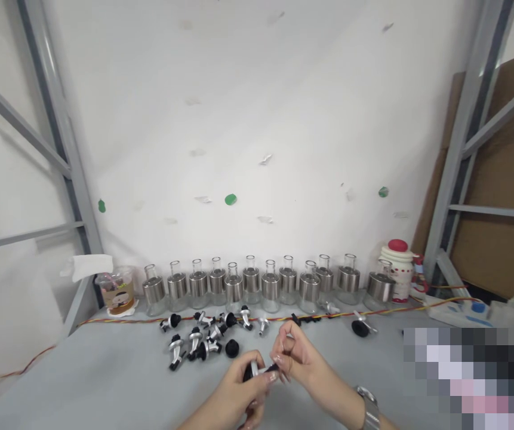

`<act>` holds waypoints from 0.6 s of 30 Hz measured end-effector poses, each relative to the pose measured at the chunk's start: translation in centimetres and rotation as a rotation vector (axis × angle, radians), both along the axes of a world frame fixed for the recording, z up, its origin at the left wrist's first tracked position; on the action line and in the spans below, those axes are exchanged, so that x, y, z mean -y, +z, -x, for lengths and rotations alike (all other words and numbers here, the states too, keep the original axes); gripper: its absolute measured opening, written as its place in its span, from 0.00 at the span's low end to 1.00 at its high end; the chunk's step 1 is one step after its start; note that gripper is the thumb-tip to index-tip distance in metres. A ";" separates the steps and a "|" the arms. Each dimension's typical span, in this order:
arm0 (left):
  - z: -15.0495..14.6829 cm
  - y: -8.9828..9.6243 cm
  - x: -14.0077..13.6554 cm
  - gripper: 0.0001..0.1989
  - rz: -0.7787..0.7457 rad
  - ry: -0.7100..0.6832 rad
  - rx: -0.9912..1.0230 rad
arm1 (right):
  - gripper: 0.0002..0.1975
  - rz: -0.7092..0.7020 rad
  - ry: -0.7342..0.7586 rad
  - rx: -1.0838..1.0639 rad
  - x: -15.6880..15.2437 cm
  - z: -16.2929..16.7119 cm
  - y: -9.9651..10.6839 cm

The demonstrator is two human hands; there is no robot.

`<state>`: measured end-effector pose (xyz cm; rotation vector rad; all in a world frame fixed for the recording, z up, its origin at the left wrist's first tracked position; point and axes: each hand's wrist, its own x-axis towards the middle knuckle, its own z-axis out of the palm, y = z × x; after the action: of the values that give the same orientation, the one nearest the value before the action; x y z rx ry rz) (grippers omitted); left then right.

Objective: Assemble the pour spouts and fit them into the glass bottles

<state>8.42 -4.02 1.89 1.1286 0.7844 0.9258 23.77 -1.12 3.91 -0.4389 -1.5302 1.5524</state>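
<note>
My left hand is closed around a silver bottle pourer with a black stopper end, held just above the grey table. At the pourer's other end, the thumb and fingertips of my right hand pinch its dark tip; the fingers partly hide that spot. Left of my hands lie several more silver and black pourers in a loose group. A round black stopper piece sits close to my left hand. Beyond my right hand are a small silver spout part and some small black pieces.
Several glass bottles with metal sleeves stand along the wall. A drink cup is at the left, a white bottle with a red lid at the right. A twisted cable crosses the table towards a power strip. Another pourer lies right.
</note>
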 end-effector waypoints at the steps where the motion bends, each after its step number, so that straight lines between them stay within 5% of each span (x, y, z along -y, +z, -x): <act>1: 0.0 0.0 0.0 0.17 -0.008 -0.002 0.013 | 0.15 0.001 0.008 0.000 0.0 0.0 0.1; 18: 0.1 0.3 0.0 0.15 -0.091 -0.028 0.028 | 0.14 0.038 0.010 -0.058 0.1 0.1 -0.5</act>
<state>8.27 -4.05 2.22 1.2005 0.7085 0.9596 23.62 -1.19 3.45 -0.4048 -1.4626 1.5911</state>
